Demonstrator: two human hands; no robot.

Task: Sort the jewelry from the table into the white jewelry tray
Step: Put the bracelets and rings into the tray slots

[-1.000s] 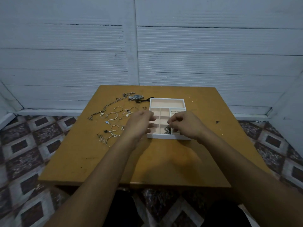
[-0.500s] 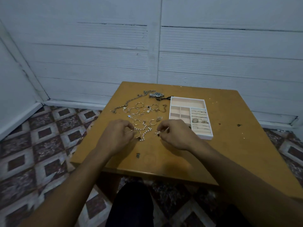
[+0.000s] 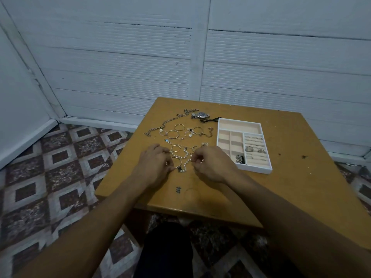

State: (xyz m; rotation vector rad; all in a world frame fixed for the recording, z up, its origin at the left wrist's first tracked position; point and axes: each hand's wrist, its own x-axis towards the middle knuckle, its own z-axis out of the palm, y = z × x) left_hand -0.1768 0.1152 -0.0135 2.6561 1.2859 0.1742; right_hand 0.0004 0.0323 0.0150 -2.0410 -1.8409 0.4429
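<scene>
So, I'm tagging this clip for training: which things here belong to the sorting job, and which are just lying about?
Job: white compartmented jewelry tray, white pearl bead strand, gold hoop bangles, silver wristwatch, silver link chain.
Lying about: black hash mark inked on the brown wooden table, dark specks right of the tray, patterned floor tiles.

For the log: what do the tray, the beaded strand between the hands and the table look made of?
White jewelry tray: matte white walls, plastic or painted wood; the beige lining looks like fabric. Beaded strand: small round white beads with soft sheen, pearl-like, real or imitation unclear. Table: ochre wood or laminate, smooth, scuffed with dark marks.
</scene>
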